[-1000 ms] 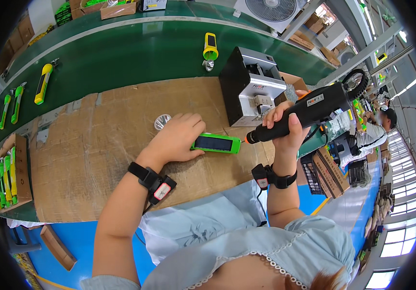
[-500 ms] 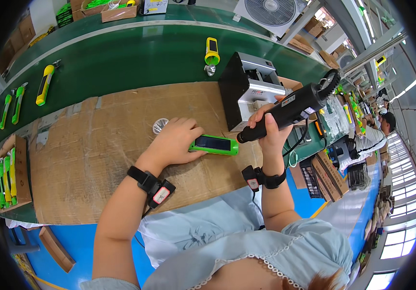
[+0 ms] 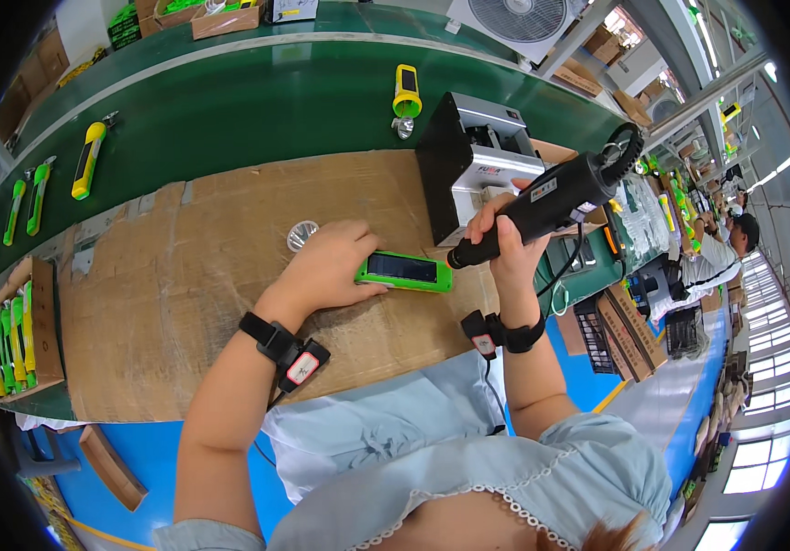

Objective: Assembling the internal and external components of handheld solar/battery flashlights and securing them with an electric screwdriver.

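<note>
My left hand (image 3: pixel 332 264) presses down on the left end of a green flashlight body with a dark panel (image 3: pixel 404 272), which lies flat on the cardboard-covered bench (image 3: pixel 193 294). My right hand (image 3: pixel 496 241) grips a black electric screwdriver (image 3: pixel 551 197), held slanted with its tip at the right end of the green body. A small silver reflector cup (image 3: pixel 302 235) lies just behind my left hand.
A black and grey box machine (image 3: pixel 473 165) stands behind the screwdriver. A green conveyor belt (image 3: pixel 257 101) carries yellow and green flashlights (image 3: pixel 405 90). A cardboard tray of green parts (image 3: pixel 14 335) sits at the far left. Another person (image 3: pixel 712 257) works at the right.
My right hand has brought the screwdriver down and leftward, so its tip now meets the right end of the green body. My left hand stays on that body.
</note>
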